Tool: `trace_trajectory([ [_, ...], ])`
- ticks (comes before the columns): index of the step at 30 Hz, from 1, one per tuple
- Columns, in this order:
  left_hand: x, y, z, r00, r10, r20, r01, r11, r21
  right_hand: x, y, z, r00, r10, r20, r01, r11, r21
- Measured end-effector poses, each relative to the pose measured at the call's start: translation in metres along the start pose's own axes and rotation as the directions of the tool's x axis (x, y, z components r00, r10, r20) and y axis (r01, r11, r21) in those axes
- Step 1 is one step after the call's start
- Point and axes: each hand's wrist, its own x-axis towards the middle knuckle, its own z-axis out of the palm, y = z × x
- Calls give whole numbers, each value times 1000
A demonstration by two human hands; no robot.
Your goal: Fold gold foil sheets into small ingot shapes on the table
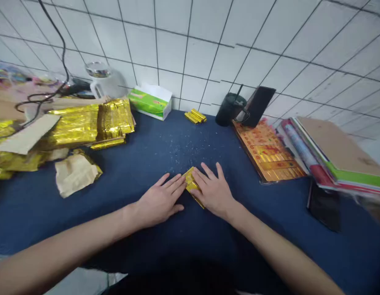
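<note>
A small folded piece of gold foil paper [190, 183] lies on the dark blue table cover [153, 151] in the middle. My left hand [161, 199] lies flat beside it on the left, fingers stretched out and touching its edge. My right hand [212, 189] rests flat over its right part, fingers spread and pressing it down. Most of the paper is hidden under the fingers.
A pile of gold foil sheets [85, 123] and a crumpled piece [75, 173] sit at the left. Two folded gold pieces [195, 116] lie at the back by a green tissue box [150, 102]. At the right are a black cup [227, 108], an orange-gold packet [266, 153], stacked books [331, 159] and a phone [323, 207].
</note>
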Motion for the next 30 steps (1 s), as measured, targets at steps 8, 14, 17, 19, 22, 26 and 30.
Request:
trace_trajectory([
  [8,33,-24,-12,998,33,-52,-35,999,-36,-5,3,3,989,62,-137,-67,997,-31],
  [14,41,-15,-3,976,17,-216,-15,1000,12,-4,10,12,987,37,-154,-41,999,-18],
  [17,40,-14,2,963,43,-267,-33,998,44,-4,11,15,989,0,-146,-1,1000,-11],
  [19,39,-14,6,959,51,-280,-35,997,61,-5,11,16,992,-8,-127,7,1000,-12],
  [22,38,-14,8,958,76,-276,-53,994,92,-5,11,17,995,1,-104,-4,1000,-25],
  [26,38,-12,7,963,91,-253,-65,992,110,-5,11,18,995,14,-100,-17,999,-35],
  [30,38,-11,4,969,34,-246,-16,997,76,-6,11,16,996,6,-92,-11,999,-52],
])
